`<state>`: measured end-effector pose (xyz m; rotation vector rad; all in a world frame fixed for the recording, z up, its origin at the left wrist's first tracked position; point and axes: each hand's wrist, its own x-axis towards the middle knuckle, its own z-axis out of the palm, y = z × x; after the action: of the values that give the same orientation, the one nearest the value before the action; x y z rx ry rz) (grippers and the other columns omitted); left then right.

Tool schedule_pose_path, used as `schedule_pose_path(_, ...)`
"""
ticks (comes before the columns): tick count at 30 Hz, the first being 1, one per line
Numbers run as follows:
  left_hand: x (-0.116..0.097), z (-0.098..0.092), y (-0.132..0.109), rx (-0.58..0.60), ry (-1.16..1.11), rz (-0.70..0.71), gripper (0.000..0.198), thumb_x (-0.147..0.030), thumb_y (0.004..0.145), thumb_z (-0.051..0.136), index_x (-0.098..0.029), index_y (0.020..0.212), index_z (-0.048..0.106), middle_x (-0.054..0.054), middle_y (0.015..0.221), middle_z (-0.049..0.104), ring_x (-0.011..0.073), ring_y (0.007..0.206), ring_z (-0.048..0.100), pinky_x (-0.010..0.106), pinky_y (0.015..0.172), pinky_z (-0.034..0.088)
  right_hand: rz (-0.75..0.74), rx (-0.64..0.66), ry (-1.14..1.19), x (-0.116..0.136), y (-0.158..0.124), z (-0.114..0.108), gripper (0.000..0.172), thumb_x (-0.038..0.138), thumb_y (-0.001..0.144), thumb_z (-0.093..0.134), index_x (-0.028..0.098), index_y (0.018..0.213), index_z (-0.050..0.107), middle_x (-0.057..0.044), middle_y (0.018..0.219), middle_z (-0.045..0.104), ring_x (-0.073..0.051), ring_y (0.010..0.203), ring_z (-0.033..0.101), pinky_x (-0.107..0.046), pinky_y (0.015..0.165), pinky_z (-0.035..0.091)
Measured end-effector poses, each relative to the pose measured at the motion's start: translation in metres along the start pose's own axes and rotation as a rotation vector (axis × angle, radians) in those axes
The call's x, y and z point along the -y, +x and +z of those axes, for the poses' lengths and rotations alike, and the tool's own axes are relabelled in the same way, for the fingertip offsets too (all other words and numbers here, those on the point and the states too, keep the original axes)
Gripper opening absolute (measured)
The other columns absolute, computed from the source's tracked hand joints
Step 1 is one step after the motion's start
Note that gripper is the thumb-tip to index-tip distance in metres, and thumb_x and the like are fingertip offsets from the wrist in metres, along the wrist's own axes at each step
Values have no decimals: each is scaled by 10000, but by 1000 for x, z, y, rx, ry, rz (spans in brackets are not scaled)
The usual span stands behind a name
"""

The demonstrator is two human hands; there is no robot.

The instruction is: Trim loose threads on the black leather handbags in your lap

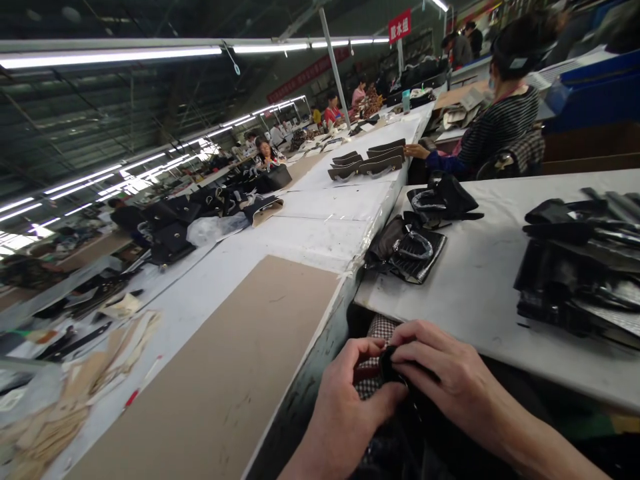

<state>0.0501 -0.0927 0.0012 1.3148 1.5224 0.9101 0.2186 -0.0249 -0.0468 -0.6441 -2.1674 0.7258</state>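
Both my hands meet over my lap, low in the head view, at the front edge of the tables. My left hand [350, 400] pinches the edge of a black glossy piece [387, 365], with thumb and fingers on either side of it. Curled over the same piece from the right is my right hand [445, 373], its fingertips pressed on the edge. The piece looks like part of a black bag; most of it hangs in shadow below my hands, and its full shape is hidden. Checked cloth [381, 328] shows behind my fingers.
A brown board [240, 360] lies on the long white table [320, 233]. Dark handbags [407, 250] and a stack of black glossy pieces [570, 280] rest on the right table [480, 267]. A co-worker in a striped top [505, 127] sits beyond, one hand at dark bag pieces [370, 160].
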Motion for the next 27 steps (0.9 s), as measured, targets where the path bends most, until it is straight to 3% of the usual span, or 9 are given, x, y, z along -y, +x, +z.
schedule_pose_path(8, 9, 1, -6, -103, 112, 56, 203, -140, 854, 609, -192, 1048, 635, 32, 1048, 718, 177, 958, 685, 291, 880, 560, 28, 73, 194, -1, 6, 1, 162, 64, 893, 516, 209, 896, 590, -32, 1055, 559, -140, 945, 585, -269, 822, 509)
schedule_pose_path(16, 28, 3, 0, -331, 724, 530, 316, -69, 839, 519, -162, 1115, 643, 99, 1154, 711, 231, 1015, 700, 332, 875, 594, -12, 14, 119, -3, 6, 9, 173, 62, 885, 507, 196, 938, 604, -61, 1088, 565, -168, 995, 592, -299, 865, 524)
schedule_pose_path(22, 27, 3, 3, -346, 988, 625, 246, -82, 868, 514, -148, 1064, 646, 114, 1086, 735, 248, 869, 734, 339, 730, 622, -14, -70, 104, -1, 5, 12, 182, 55, 890, 498, 189, 930, 615, -65, 1067, 577, -168, 977, 596, -303, 842, 536)
schedule_pose_path(27, 26, 3, 6, -292, 1058, 732, 200, -50, 884, 500, -132, 1002, 639, 118, 1017, 737, 231, 815, 709, 345, 708, 597, -6, -118, 115, -1, 5, 13, 176, 55, 889, 506, 186, 917, 620, -68, 1040, 586, -164, 942, 612, -292, 819, 546)
